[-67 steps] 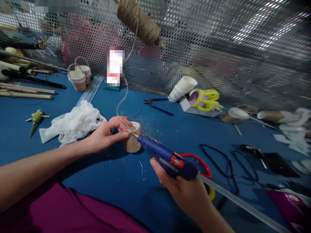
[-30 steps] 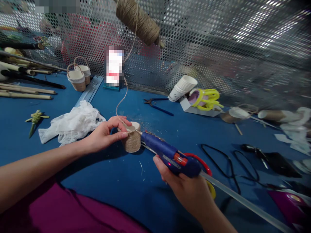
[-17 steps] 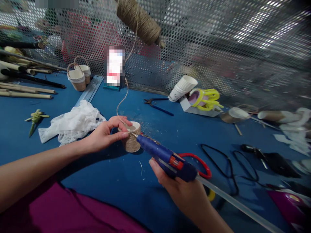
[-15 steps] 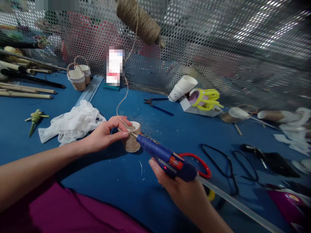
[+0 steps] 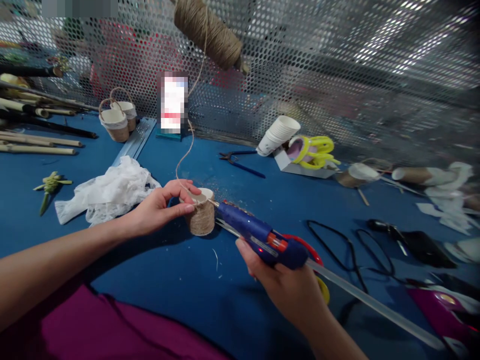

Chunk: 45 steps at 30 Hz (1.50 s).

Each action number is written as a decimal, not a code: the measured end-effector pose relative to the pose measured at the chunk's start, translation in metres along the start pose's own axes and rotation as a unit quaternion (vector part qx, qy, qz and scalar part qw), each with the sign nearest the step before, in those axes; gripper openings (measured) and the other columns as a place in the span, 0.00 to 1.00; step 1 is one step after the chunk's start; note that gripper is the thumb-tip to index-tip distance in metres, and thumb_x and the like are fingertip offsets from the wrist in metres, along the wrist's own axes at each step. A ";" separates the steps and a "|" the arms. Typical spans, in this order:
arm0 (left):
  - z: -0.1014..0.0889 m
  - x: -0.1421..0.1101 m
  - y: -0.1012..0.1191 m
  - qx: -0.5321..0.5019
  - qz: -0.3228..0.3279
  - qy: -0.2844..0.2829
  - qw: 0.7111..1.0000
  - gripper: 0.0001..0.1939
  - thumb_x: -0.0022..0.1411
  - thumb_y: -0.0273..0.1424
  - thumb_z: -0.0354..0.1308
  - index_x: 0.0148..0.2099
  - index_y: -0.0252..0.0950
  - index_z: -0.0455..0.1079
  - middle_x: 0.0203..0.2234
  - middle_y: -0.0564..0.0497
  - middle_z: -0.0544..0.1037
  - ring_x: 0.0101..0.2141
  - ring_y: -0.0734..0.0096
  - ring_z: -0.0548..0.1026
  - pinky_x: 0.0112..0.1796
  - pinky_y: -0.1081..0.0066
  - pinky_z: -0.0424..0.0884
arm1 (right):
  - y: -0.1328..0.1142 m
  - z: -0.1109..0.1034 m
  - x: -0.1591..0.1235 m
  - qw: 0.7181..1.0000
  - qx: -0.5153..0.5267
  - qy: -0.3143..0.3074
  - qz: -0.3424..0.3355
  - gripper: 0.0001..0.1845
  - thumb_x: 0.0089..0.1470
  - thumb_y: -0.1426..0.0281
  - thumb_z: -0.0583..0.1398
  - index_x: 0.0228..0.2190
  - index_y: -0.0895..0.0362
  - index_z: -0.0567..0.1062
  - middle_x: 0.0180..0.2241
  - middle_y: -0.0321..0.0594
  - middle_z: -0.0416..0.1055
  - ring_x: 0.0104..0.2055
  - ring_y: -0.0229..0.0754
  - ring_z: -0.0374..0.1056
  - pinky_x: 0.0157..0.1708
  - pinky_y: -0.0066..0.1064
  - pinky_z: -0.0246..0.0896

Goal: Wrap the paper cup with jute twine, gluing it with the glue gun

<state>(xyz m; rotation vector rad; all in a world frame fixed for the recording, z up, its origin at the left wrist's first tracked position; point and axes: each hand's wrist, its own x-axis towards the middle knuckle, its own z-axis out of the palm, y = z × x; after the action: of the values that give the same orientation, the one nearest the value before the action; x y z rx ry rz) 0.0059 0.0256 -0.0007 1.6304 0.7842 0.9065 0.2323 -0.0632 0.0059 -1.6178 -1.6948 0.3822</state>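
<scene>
My left hand (image 5: 161,207) pinches the rim of a small paper cup wrapped in jute twine (image 5: 201,216), which stands on the blue table (image 5: 180,280). The twine strand (image 5: 185,152) runs from the cup up to a spool (image 5: 208,32) hanging on the mesh wall. A blue glue gun (image 5: 262,236) is gripped in my right hand (image 5: 287,290); its nozzle touches the cup's upper right rim. A clear glue stick (image 5: 375,307) sticks out behind the gun.
White lace fabric (image 5: 107,192) lies left of the cup. Two finished twine baskets (image 5: 116,120), bamboo sticks (image 5: 37,142), pliers (image 5: 240,162), stacked paper cups (image 5: 279,134), red-handled scissors (image 5: 305,247) and black cables (image 5: 352,247) are spread around. A perforated metal screen (image 5: 318,75) closes the back.
The glue gun's nozzle has shifted from the cup's side to its upper right rim. My left hand keeps its hold on the cup.
</scene>
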 end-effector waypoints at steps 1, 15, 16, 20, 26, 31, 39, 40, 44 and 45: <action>0.000 0.000 0.000 -0.004 -0.001 0.000 1.000 0.05 0.57 0.29 0.56 0.30 0.35 0.65 0.44 0.44 0.70 0.54 0.59 0.61 0.55 0.53 0.54 | 0.002 0.001 0.000 1.000 0.001 0.006 0.009 0.17 0.47 0.53 0.57 0.20 0.54 0.71 0.10 0.30 0.58 0.11 0.34 0.56 0.13 0.26 0.56; 0.000 0.000 -0.001 0.005 0.006 -0.002 1.000 0.07 0.58 0.31 0.56 0.29 0.35 0.64 0.44 0.44 0.70 0.55 0.58 0.60 0.55 0.53 0.53 | 0.009 -0.003 0.014 0.998 0.020 -0.053 0.004 0.15 0.48 0.58 0.58 0.20 0.54 0.76 0.09 0.31 0.60 0.13 0.35 0.59 0.18 0.29 0.59; 0.000 0.000 -0.001 0.008 0.007 -0.001 1.000 0.07 0.58 0.32 0.56 0.29 0.35 0.64 0.44 0.44 0.70 0.54 0.58 0.61 0.55 0.53 0.53 | 0.009 -0.005 0.017 0.998 0.020 -0.063 0.007 0.15 0.47 0.58 0.58 0.20 0.54 0.76 0.10 0.32 0.61 0.13 0.36 0.60 0.18 0.29 0.60; 0.000 0.000 -0.002 0.023 0.013 0.000 1.000 0.06 0.58 0.31 0.56 0.30 0.35 0.64 0.44 0.43 0.70 0.55 0.58 0.60 0.56 0.53 0.52 | 0.008 -0.009 0.024 0.992 0.054 -0.108 0.042 0.15 0.47 0.58 0.59 0.19 0.54 0.75 0.12 0.34 0.64 0.16 0.36 0.62 0.20 0.29 0.61; -0.001 0.002 -0.003 0.027 0.021 -0.001 0.999 0.05 0.58 0.29 0.56 0.30 0.35 0.64 0.44 0.44 0.70 0.55 0.61 0.60 0.56 0.52 0.52 | 0.007 -0.016 0.044 0.967 0.181 -0.108 0.144 0.17 0.47 0.56 0.61 0.29 0.59 0.74 0.21 0.36 0.69 0.21 0.36 0.63 0.20 0.28 0.60; -0.001 0.003 -0.006 0.028 0.039 -0.003 0.999 0.04 0.58 0.28 0.55 0.31 0.35 0.64 0.44 0.45 0.71 0.54 0.62 0.61 0.56 0.52 0.52 | 0.014 -0.016 0.082 0.960 0.158 -0.108 0.206 0.16 0.39 0.59 0.65 0.23 0.59 0.72 0.15 0.31 0.63 0.17 0.33 0.58 0.16 0.26 0.52; -0.002 0.004 -0.007 0.049 0.041 -0.002 0.998 0.06 0.58 0.30 0.55 0.30 0.35 0.64 0.44 0.44 0.71 0.54 0.63 0.61 0.56 0.54 0.52 | 0.027 0.014 0.114 0.972 0.098 -0.096 0.192 0.10 0.46 0.65 0.59 0.22 0.59 0.70 0.23 0.41 0.71 0.23 0.35 0.65 0.25 0.28 0.61; -0.002 0.003 -0.007 0.052 0.041 -0.003 0.998 0.06 0.58 0.30 0.55 0.29 0.35 0.64 0.44 0.44 0.71 0.55 0.63 0.61 0.55 0.54 0.52 | 0.028 0.017 0.116 0.974 0.073 -0.099 0.189 0.12 0.49 0.64 0.57 0.21 0.59 0.70 0.22 0.41 0.71 0.22 0.34 0.64 0.25 0.28 0.60; -0.001 0.003 -0.005 0.055 0.051 -0.002 0.997 0.05 0.58 0.29 0.55 0.29 0.35 0.63 0.42 0.44 0.71 0.54 0.64 0.62 0.55 0.55 0.53 | 0.037 0.027 0.123 0.977 -0.037 -0.098 0.186 0.16 0.53 0.61 0.53 0.21 0.58 0.69 0.14 0.38 0.66 0.14 0.36 0.61 0.18 0.30 0.56; -0.001 0.003 -0.005 0.055 0.052 0.000 0.997 0.05 0.58 0.29 0.55 0.29 0.35 0.64 0.42 0.44 0.72 0.53 0.64 0.63 0.55 0.55 0.54 | 0.039 0.028 0.125 0.977 -0.064 -0.095 0.180 0.15 0.53 0.62 0.54 0.21 0.58 0.69 0.12 0.37 0.64 0.14 0.37 0.61 0.17 0.31 0.56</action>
<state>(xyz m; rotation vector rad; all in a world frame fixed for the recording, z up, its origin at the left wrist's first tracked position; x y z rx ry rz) 0.0069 0.0298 -0.0049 1.7815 0.7665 0.9505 0.2511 0.0689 -0.0009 -2.0469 -1.5852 0.6339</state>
